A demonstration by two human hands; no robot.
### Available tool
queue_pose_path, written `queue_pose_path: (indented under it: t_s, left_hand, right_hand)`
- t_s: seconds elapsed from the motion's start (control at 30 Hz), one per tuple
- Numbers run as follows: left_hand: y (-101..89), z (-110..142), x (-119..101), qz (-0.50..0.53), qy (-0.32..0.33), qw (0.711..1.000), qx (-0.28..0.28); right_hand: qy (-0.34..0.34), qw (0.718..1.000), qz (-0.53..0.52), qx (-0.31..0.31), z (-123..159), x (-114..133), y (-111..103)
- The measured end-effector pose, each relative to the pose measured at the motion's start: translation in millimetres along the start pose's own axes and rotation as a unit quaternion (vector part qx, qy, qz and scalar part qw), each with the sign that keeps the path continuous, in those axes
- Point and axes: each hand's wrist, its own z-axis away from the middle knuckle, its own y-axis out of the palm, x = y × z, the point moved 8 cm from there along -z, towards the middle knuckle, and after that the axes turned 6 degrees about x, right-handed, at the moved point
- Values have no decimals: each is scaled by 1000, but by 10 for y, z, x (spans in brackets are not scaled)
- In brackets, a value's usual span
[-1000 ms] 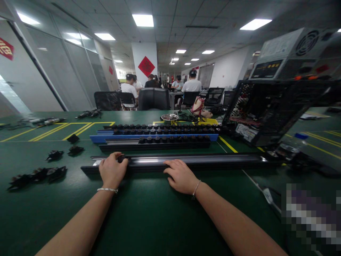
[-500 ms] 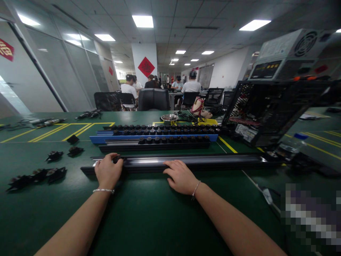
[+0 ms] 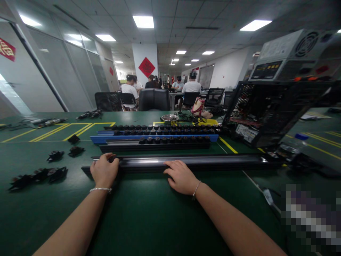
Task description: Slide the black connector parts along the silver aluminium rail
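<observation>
Black rail (image 3: 218, 162): laid crosswise on the green tabletop (image 3: 149, 217), directly ahead of both wrists, its shiny channel exposed between the hands.
Dark part (image 3: 112, 158): held at the channel near the black rail's left end, its shape largely hidden by the fingers.
Left hand (image 3: 104, 172): thumb and fingertips are pinched together on the dark part.
Right hand (image 3: 181, 177): rested on the black rail about its middle, thumb kept apart from the loosely spread fingers.
Loose black pieces (image 3: 76, 151): scattered on the tabletop to the left, a few clustered in a row.
Short dark rail (image 3: 160, 147): placed just beyond, parallel, its right portion filled with a row of black fittings (image 3: 173, 139).
Blue rail (image 3: 96, 139): set directly behind that, also lined with fittings.
Metal bowl (image 3: 169, 117): stood behind the rows.
Open computer case (image 3: 279, 106): stood at the right, topped by a power supply unit (image 3: 279, 57).
Blue-capped bottle (image 3: 291, 146): seen near the black rail's right end.
</observation>
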Motion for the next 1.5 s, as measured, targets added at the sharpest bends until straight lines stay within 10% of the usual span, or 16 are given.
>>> queue_pose_path:
  t_s: [1.5]
  left_hand:
    - [-60,-70,150,-38,-40,998,-4]
  right_hand:
    - [3,1000,-6,6,-1,13,-29]
